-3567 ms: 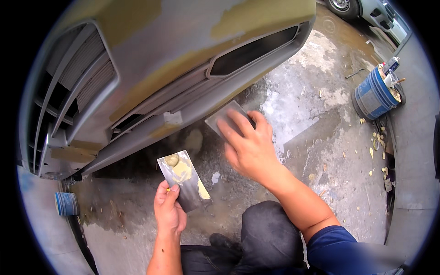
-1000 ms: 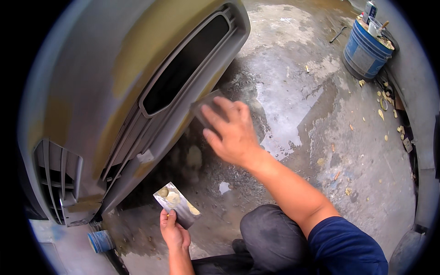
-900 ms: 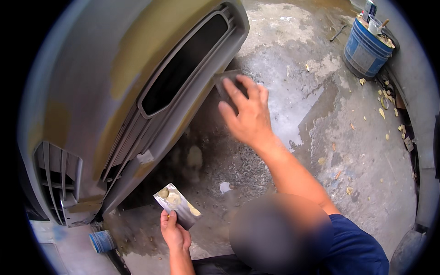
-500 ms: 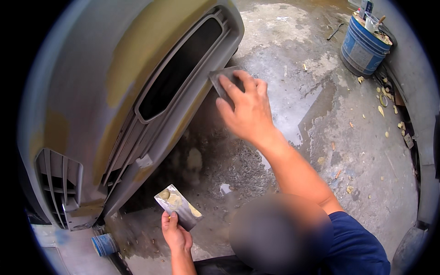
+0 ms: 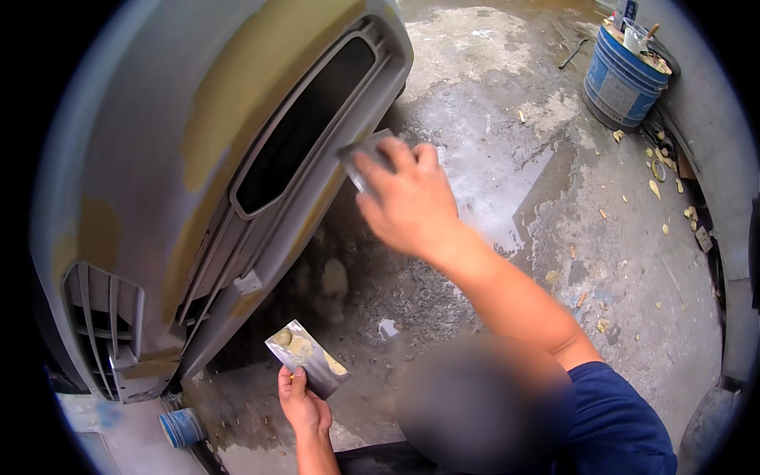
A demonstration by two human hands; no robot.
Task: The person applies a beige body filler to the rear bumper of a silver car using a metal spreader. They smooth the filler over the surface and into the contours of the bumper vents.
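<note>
Right hand [image 5: 412,202], 12 o'clock: fingers fanned over grey flat spreader [image 5: 350,161], gripping it at lower lip of car bumper [image 5: 150,119] (10 o'clock); contact blurred. Left hand [image 5: 305,400], 7 o'clock: pinching rectangular plate [image 5: 321,377], yellowish putty [image 5: 299,346] unspent. Tan filler patches [image 5: 237,87] already on bumper; areas between grey. Remaining coverage: cannot tell.

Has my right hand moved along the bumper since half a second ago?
Yes. Against the long dark opening in the bumper, your right hand has shifted down and left in the picture, along the bumper's lower edge.
</note>
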